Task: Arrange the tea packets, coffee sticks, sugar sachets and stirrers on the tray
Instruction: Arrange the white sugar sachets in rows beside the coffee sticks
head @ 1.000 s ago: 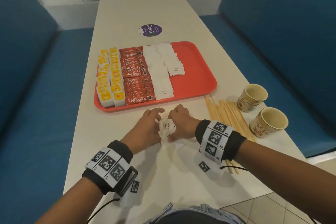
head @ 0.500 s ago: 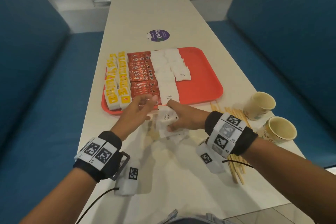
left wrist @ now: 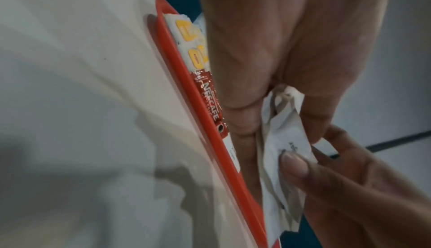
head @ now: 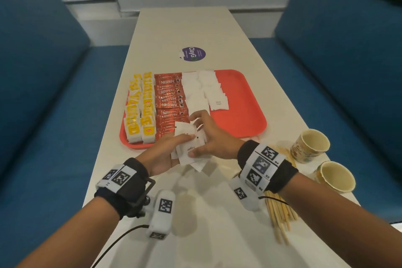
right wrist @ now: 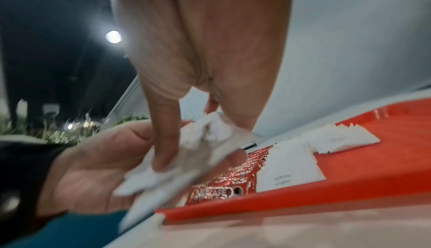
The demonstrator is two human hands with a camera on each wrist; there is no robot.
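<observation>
An orange tray (head: 243,102) lies on the white table (head: 195,28). It holds yellow tea packets (head: 141,111) at its left, red coffee sticks (head: 169,98) beside them, and white sugar sachets (head: 208,91) in the middle. Both hands hold a bunch of white sugar sachets (head: 188,143) over the tray's near edge. My left hand (head: 167,152) supports the bunch from below, thumb on top. My right hand (head: 206,137) pinches it from the right. The left wrist view shows the bunch of sachets (left wrist: 286,141) between both hands beside the tray rim (left wrist: 210,132). Wooden stirrers (head: 280,213) lie on the table at the right.
Two paper cups (head: 311,144) (head: 336,177) stand at the table's right edge near the stirrers. A purple round sticker (head: 192,54) sits beyond the tray. Blue bench seats (head: 43,93) flank the table. The tray's right half (head: 245,115) is bare orange.
Both hands have lifted the bunch of sugar sachets off the table and carried it forward to the tray's near edge.
</observation>
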